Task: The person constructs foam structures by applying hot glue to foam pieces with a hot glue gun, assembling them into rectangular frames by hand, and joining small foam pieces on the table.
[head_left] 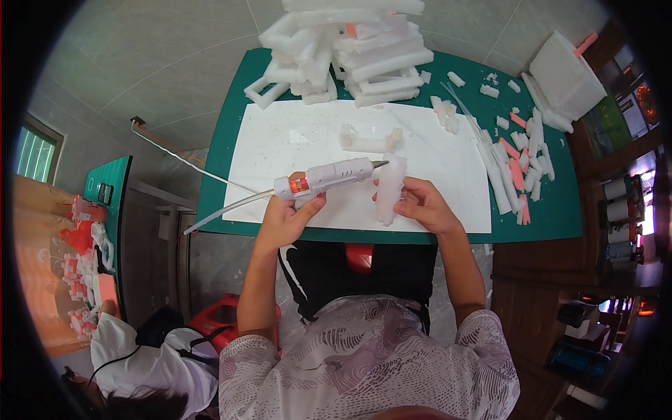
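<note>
Two things are held above a white sheet: a white glue gun in the left hand, and a short white foam block in the right hand. The left hand is closed around the gun; by the right hand, the block is pinched at its side between thumb and fingers. The gun's nozzle is pointed at the block's upper end, above and to the left of the right hand; whether contact is made cannot be told. From the gun's rear, a translucent stick is extended out past the left hand's left side. Beyond both hands, a U-shaped foam piece is laid on the sheet, and farther off, white foam frames are piled on a green table. To the right of the right hand, white foam strips and pink foam pieces are scattered.
</note>
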